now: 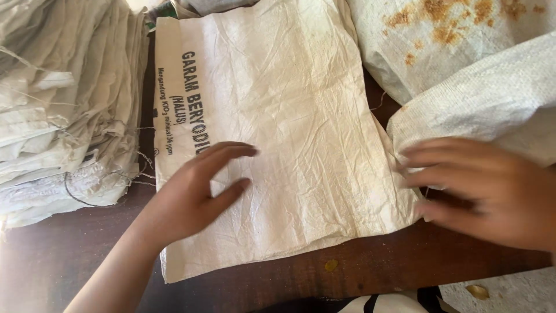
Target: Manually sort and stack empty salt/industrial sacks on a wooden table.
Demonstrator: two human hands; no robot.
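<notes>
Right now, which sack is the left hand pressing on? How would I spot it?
Look at the dark wooden table. In its middle lies one flat white woven sack, with the left hand spread on it. Unlike the pile of folded sacks at the left and the rust-stained sack at the top right, it lies single, clean and has dark print.

A dark brown wooden table (pixel 370 272) stood in warm daylight that fell brightest at its left edge, a pale patch of floor (pixel 509 293) beside it

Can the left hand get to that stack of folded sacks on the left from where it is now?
Probably yes: the left hand lies open on the flat white sack, and nothing stands between it and the stack of folded sacks.
</notes>
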